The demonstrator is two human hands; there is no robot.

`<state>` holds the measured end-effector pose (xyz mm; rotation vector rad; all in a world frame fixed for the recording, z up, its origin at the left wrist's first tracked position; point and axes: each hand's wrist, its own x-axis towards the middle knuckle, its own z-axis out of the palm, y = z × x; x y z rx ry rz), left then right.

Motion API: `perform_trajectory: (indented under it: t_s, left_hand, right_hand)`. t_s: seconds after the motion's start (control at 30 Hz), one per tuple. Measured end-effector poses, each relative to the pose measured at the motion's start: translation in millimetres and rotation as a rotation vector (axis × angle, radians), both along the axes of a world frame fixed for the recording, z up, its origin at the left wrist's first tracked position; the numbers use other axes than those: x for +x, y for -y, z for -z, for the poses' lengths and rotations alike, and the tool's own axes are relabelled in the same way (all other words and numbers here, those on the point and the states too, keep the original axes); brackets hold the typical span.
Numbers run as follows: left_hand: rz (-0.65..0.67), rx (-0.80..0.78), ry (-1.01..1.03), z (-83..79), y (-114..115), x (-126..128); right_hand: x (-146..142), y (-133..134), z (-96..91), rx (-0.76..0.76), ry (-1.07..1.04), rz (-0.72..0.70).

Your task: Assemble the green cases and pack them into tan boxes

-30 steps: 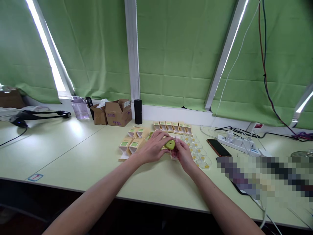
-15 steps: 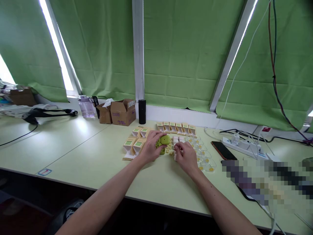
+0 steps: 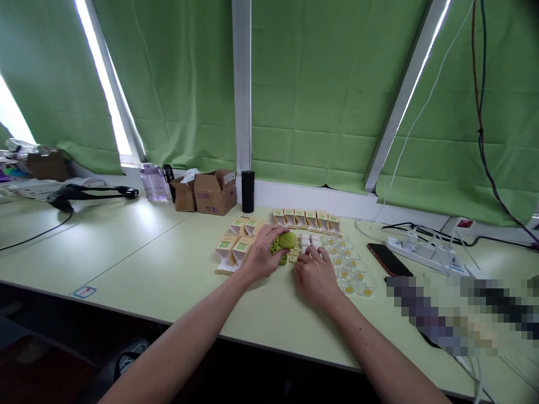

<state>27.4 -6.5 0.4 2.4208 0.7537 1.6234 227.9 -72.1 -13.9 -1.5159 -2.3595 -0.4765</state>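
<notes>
My left hand [image 3: 265,252] is closed round a small green rounded case [image 3: 287,240], gripping it at the side above the table. More green pieces [image 3: 283,258] show just below the case. My right hand [image 3: 315,275] is palm down with its fingers a little apart, the tips over a group of small white blocks [image 3: 310,240]; its thumb is partly hidden. Small yellow pieces [image 3: 293,252] lie between my hands. To the right of my right hand are rows of clear plastic pieces with yellow centres [image 3: 346,262].
Folded card holders with green squares stand left of my hands [image 3: 224,255] and in a row behind them [image 3: 306,219]. Farther back are a black cylinder [image 3: 248,192] and cardboard boxes [image 3: 215,193]. A phone [image 3: 389,260] and a power strip [image 3: 423,255] lie at right.
My right hand has turned palm down and loosened from a pinch, its fingers reaching over the white blocks. My left hand keeps the green case. The view has shifted slightly.
</notes>
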Motion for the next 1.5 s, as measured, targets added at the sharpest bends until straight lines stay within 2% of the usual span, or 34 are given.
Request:
perform_trajectory:
  t_s: [0.07,0.13,0.3,0.4,0.53,0.77,1.03,1.17,1.3,1.4,1.5]
  left_hand:
    - [0.040,-0.052,0.059,-0.8,-0.8,1.5]
    - [0.110,-0.170,0.164,-1.1,-3.5,3.2]
    - [0.447,-0.627,0.507,-2.4,-12.1,5.2]
    - [0.590,-0.796,0.643,-5.1,-10.6,4.3]
    - [0.706,-0.891,0.721,-10.7,-3.8,3.3]
    - [0.735,-0.909,0.779,-13.7,-7.7,0.1]
    - [0.749,-0.951,0.766,-8.8,-11.5,-0.8]
    - [0.730,-0.948,0.758,-9.6,-9.1,-0.5]
    - [0.742,-0.948,0.745,-9.0,-7.9,0.3]
    - [0.735,-0.961,0.737,-8.6,-7.1,1.2]
    - [0.722,-0.971,0.740,-8.5,-6.5,2.3]
  right_hand:
    - [-2.4,0.6,1.0,-0.005,0.023,0.003]
    - [-4.3,0.7,2.6,-0.010,0.038,0.000]
    - [-6.4,-1.3,7.5,0.012,0.050,-0.013]
    - [-6.6,-3.0,9.5,0.055,0.048,-0.025]
    - [-7.4,-3.6,8.0,0.090,0.018,-0.039]
    - [-9.5,-3.8,0.4,0.131,-0.048,-0.033]
    - [-9.5,-0.9,-1.9,0.240,-0.400,-0.088]
    - [-8.6,3.3,-10.3,0.257,-0.676,-0.186]
    - [-8.9,0.2,-27.2,0.133,-1.102,-0.340]
    - [-9.5,-8.2,-40.8,-0.031,-1.421,-0.364]
    - [-9.9,-18.1,-47.9,-0.161,-1.572,-0.400]
